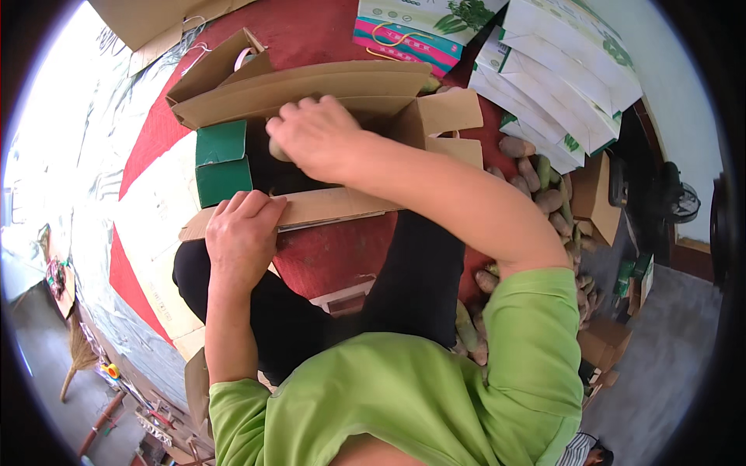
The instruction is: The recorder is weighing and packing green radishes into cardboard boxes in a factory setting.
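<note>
Tuber (277, 151) in right hand (317, 140), mostly hidden

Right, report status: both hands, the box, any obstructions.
Left hand gripping near flap of open cardboard box. Right hand at box opening, holding partly hidden tuber-like item. Nothing visibly blocking right hand.

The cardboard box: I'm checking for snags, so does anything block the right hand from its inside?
Nothing visible: the right hand is over the open cardboard box, a tan tuber-like item in its fingers. The left hand, on the near flap, is apart.
</note>
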A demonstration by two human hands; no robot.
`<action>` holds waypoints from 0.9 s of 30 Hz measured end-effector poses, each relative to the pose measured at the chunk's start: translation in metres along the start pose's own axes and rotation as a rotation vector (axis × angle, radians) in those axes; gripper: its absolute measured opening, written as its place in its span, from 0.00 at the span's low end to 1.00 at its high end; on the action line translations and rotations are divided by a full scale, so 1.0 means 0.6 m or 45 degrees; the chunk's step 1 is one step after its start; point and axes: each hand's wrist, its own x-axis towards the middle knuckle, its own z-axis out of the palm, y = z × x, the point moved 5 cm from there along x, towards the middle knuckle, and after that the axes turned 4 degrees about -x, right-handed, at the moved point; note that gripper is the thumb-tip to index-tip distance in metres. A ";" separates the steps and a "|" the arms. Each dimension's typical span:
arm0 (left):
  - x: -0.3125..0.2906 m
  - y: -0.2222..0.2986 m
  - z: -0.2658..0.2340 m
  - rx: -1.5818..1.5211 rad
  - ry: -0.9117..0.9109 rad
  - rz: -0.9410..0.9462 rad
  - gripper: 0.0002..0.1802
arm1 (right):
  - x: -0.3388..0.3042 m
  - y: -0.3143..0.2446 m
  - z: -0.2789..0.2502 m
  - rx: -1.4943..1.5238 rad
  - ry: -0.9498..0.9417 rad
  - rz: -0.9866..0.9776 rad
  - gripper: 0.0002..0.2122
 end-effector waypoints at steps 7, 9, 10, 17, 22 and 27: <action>-0.001 0.004 0.004 0.013 0.023 0.032 0.11 | -0.002 0.032 -0.033 0.399 -0.054 0.134 0.25; -0.002 0.001 0.004 -0.014 0.033 0.023 0.13 | -0.041 0.061 -0.057 0.479 -0.030 0.140 0.24; -0.002 0.001 0.004 -0.036 0.019 0.021 0.14 | -0.070 0.078 -0.079 0.710 0.082 0.176 0.22; -0.007 -0.003 0.008 -0.101 -0.044 -0.011 0.17 | -0.336 0.202 -0.088 1.289 1.000 0.546 0.13; -0.009 -0.003 0.020 -0.123 -0.040 -0.032 0.12 | -0.555 0.261 0.158 0.995 1.104 1.244 0.10; -0.014 -0.011 0.019 -0.120 -0.028 0.013 0.10 | -0.740 0.191 0.420 0.761 0.467 1.641 0.09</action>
